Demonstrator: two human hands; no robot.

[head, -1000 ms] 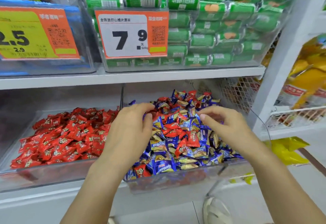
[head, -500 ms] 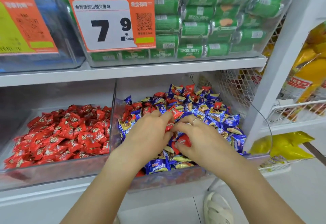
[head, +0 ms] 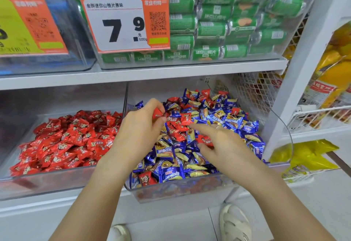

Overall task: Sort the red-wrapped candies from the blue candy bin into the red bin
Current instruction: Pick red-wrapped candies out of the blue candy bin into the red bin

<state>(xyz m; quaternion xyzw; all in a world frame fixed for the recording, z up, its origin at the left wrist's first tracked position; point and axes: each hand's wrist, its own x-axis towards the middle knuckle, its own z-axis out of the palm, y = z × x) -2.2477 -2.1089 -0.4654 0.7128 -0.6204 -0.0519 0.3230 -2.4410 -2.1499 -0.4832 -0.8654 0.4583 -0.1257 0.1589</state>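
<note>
Red candy point(head: 157, 113) in left hand point(head: 139, 132)

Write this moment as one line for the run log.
left hand: pinches red candy | right hand: open over blue bin | red bin: untouched

Your left hand point(head: 140, 128) has lifted a red candy point(head: 157, 113) from the pile; your right hand point(head: 221, 146) has drawn apart.

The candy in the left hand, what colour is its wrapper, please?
Red, seen in the head view: the left hand pinches it.
</note>
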